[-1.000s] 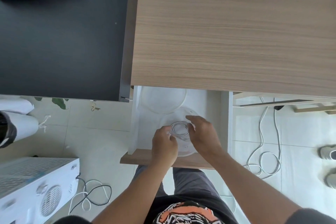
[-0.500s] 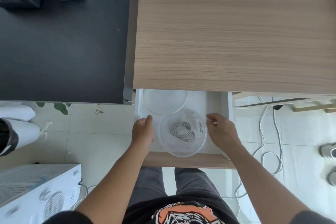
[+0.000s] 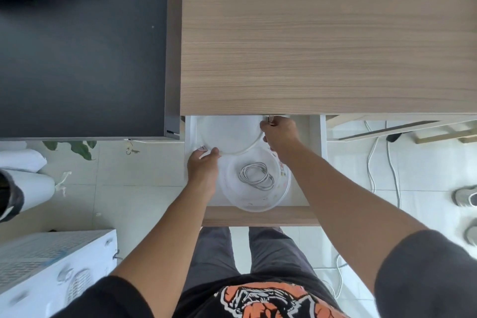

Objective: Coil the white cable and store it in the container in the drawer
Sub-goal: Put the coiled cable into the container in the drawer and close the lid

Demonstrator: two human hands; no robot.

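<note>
Two hands grip the round translucent lid at the drawer's back: left hand pinching its near-left rim, right hand clasping its right edge. The risk seems a tilted lid snagging under the wooden desktop or nudging the clear container. At frame center the white drawer stands open over pale tiled floor. The coiled white cable rests inside the container.

The white drawer holds a clear container and its lid.
</note>
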